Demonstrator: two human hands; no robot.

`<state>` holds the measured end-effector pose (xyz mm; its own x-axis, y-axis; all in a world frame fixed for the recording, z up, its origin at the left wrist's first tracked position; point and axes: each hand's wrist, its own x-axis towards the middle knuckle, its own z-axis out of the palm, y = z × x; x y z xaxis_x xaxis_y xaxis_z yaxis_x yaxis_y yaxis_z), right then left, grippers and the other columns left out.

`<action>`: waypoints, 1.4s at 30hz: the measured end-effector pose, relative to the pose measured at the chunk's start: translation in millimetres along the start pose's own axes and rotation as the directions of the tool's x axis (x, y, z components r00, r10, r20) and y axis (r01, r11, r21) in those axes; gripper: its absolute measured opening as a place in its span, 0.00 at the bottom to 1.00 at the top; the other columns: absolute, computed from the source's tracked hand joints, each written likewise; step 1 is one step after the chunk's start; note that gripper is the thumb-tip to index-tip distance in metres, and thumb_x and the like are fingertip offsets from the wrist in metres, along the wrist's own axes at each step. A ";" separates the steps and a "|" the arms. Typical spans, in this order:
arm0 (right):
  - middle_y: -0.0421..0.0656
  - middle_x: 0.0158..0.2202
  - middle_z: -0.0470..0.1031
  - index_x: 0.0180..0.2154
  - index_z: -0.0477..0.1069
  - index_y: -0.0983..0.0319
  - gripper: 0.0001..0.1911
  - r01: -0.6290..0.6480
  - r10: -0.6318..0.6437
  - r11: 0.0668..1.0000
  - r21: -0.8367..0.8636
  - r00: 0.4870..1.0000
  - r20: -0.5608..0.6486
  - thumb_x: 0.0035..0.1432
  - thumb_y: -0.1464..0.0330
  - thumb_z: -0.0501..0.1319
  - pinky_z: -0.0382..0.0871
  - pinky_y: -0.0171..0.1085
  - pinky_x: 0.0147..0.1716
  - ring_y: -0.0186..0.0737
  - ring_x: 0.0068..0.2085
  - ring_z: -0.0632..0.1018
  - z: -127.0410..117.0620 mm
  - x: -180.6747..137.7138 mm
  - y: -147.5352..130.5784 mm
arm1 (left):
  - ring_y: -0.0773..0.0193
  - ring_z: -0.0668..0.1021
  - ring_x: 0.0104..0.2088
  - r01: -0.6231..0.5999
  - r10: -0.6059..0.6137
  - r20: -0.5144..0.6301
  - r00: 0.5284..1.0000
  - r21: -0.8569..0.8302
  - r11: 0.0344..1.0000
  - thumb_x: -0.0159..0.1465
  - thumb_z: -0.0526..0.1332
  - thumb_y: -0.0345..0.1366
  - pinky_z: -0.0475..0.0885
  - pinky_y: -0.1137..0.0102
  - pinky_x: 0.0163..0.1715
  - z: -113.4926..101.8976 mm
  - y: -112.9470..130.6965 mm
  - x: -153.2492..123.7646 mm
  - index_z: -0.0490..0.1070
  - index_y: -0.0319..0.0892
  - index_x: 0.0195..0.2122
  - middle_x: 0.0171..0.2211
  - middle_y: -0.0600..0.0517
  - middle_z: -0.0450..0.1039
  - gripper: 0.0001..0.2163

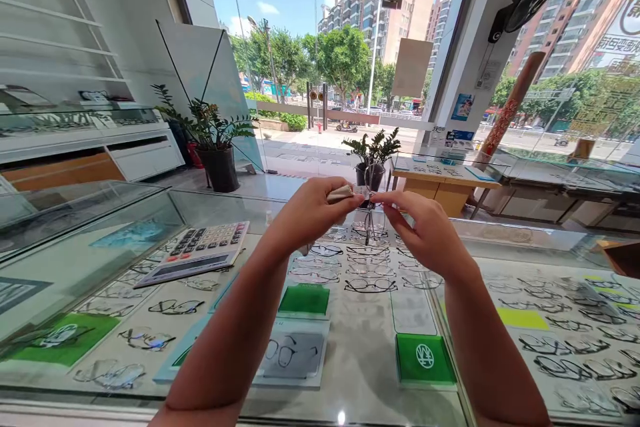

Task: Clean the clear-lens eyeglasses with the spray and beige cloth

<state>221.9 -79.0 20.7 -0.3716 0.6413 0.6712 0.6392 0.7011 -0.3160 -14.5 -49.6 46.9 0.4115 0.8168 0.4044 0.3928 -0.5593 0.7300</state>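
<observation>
Where the spectacles (369,230) are: raised over the far part of the glass-topped table (363,333), between my left fingers (353,203) and right fingers (395,198), turned nearly edge-on to me, temples pointing down.
Left fingers: clamped on a pale cloth (340,193), folds showing between thumb and forefinger; tips right up by the frame, exact contact hard to make out.
Right fingers: thumb and forefinger look closed on the frame; which part they pinch is too small to tell.
Grip: best kept light, I judge, on rim or bridge; the thin temples would likely flex.
Cloth: better spread between skin and lens, slack gathered so no loose end snags a hinge.
Pressure: even from both faces, support close to where the cloth bears, so nothing twists.
Slip risk: a drop could mean a knock on glass; one firm hold at all times seems wise.
Display frames (371,285): in rows under the glass, below the spectacles.
Calculator (196,252): on the table to my left, well apart.
</observation>
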 end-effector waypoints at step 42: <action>0.41 0.35 0.82 0.33 0.81 0.54 0.09 -0.226 0.400 0.427 0.875 0.916 0.041 0.53 0.58 0.75 0.78 0.47 0.48 0.43 0.39 0.80 25.7 17.3 21.9 | 0.71 0.69 0.25 -0.107 0.063 -0.165 0.984 -0.273 0.956 0.62 0.72 0.41 0.65 0.73 0.25 15.5 0.1 7.8 0.79 0.41 0.40 0.27 0.54 0.73 0.10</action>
<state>212.1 -44.5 8.2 -0.1121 0.8804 0.4608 -0.2324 0.4276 -0.8736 1.5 -45.5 41.6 0.2947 0.7918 0.5350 0.1066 -0.5836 0.8050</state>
